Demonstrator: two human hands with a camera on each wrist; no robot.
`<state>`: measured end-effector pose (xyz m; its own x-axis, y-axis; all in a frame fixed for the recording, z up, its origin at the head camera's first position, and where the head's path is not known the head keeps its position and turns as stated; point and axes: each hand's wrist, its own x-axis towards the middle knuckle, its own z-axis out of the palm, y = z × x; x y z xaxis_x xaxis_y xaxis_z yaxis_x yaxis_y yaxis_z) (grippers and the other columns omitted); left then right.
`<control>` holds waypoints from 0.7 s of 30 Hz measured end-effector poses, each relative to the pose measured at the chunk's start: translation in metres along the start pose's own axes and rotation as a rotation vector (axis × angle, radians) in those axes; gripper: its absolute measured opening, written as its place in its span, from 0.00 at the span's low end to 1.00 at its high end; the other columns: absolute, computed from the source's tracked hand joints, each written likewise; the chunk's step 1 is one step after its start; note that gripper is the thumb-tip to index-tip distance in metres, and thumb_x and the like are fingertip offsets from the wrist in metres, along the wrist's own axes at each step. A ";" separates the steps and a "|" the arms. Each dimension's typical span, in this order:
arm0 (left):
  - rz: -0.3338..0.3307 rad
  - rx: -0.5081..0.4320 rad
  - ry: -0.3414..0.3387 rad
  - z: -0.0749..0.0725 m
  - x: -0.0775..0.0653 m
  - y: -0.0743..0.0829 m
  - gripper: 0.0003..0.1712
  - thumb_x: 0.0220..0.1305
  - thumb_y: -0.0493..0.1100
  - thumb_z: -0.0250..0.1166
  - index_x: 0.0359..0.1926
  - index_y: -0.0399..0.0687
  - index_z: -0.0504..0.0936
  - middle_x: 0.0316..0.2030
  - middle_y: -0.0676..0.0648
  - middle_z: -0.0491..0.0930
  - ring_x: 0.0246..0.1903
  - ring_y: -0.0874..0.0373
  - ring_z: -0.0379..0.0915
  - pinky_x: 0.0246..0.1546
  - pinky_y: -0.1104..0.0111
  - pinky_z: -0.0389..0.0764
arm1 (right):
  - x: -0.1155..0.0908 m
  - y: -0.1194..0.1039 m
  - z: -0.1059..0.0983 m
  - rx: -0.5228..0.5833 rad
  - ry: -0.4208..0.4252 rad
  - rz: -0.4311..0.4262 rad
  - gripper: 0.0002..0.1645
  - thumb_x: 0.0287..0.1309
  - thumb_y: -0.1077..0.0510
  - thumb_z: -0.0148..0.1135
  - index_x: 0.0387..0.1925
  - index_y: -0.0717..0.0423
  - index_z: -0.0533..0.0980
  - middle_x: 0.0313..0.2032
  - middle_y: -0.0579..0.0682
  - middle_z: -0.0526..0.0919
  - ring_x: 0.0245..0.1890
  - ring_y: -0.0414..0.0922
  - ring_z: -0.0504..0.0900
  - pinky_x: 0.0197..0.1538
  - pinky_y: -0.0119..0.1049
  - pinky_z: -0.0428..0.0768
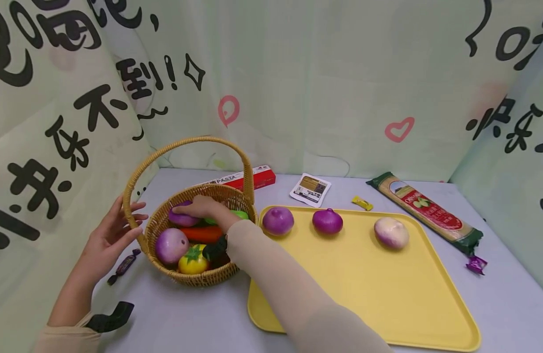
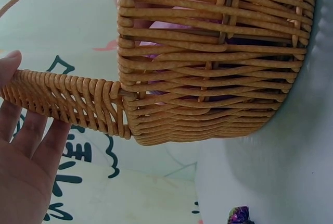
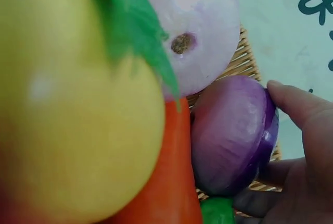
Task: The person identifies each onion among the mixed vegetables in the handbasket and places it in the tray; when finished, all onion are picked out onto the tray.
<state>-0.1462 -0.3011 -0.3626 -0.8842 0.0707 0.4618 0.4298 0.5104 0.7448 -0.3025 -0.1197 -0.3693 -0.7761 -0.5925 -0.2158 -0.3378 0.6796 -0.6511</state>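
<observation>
The wicker basket (image 1: 200, 279) stands upright on the table (image 1: 174, 318), directly left of the yellow tray (image 1: 364, 299). The left hand (image 1: 109, 241) is positioned at the left base of the basket's arched handle (image 2: 65, 96); the thumb and the spread fingers lie on opposite sides of the handle and hold it between them. The right hand (image 1: 205, 207) reaches inside the basket and pinches a purple onion (image 3: 231, 135) between thumb and fingers. This onion is located at the far left of the basket interior, beside the orange-red carrot (image 1: 202, 234).

Other basket contents: a pale purple onion (image 1: 171, 246) at the left wall, a yellow vegetable (image 1: 193, 261) with a green top at the near side, and a green item (image 1: 240, 214), partly covered by the right arm.

The tray carries three onions along its far side: two purple, one whitish-purple (image 1: 391, 233) set well apart to the right.

Behind the basket lies a red pasta box (image 1: 264, 177). A white sachet (image 1: 310, 189), a yellow candy (image 1: 362, 203) and a long pasta packet (image 1: 426, 211) lie beyond the tray.
</observation>
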 end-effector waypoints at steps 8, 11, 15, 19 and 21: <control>0.018 -0.007 -0.009 0.001 0.000 -0.002 0.49 0.62 0.25 0.55 0.74 0.59 0.41 0.59 0.72 0.65 0.52 0.81 0.69 0.44 0.88 0.73 | -0.003 -0.001 0.000 0.027 0.008 -0.055 0.32 0.56 0.35 0.58 0.50 0.56 0.75 0.40 0.49 0.79 0.37 0.42 0.74 0.40 0.29 0.72; 0.015 -0.003 -0.008 0.001 0.000 -0.002 0.49 0.62 0.26 0.55 0.74 0.59 0.41 0.59 0.73 0.65 0.52 0.81 0.69 0.44 0.88 0.73 | -0.003 -0.001 0.000 0.026 0.017 -0.063 0.33 0.55 0.35 0.59 0.52 0.55 0.74 0.43 0.49 0.80 0.40 0.42 0.75 0.43 0.30 0.74; 0.019 0.001 -0.007 0.001 0.000 -0.001 0.49 0.62 0.26 0.55 0.74 0.59 0.41 0.59 0.73 0.65 0.52 0.81 0.69 0.44 0.88 0.73 | -0.002 -0.002 -0.002 0.021 0.037 -0.078 0.36 0.54 0.36 0.61 0.56 0.55 0.72 0.49 0.51 0.80 0.44 0.42 0.76 0.47 0.31 0.76; 0.022 0.007 -0.005 0.001 0.000 -0.001 0.49 0.62 0.25 0.55 0.74 0.59 0.41 0.59 0.73 0.66 0.52 0.81 0.69 0.44 0.88 0.73 | -0.002 -0.003 -0.005 0.060 0.047 -0.097 0.34 0.53 0.37 0.62 0.56 0.53 0.73 0.49 0.50 0.80 0.45 0.42 0.77 0.49 0.31 0.76; 0.017 0.006 -0.003 0.000 0.000 -0.001 0.49 0.62 0.26 0.55 0.74 0.59 0.41 0.58 0.73 0.66 0.52 0.81 0.69 0.44 0.88 0.73 | -0.002 -0.004 -0.006 0.077 0.048 -0.109 0.32 0.53 0.38 0.63 0.55 0.51 0.74 0.48 0.49 0.81 0.45 0.42 0.77 0.49 0.31 0.76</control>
<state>-0.1467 -0.3011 -0.3630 -0.8772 0.0818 0.4732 0.4439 0.5138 0.7341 -0.3030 -0.1184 -0.3617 -0.7624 -0.6383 -0.1065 -0.3812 0.5760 -0.7231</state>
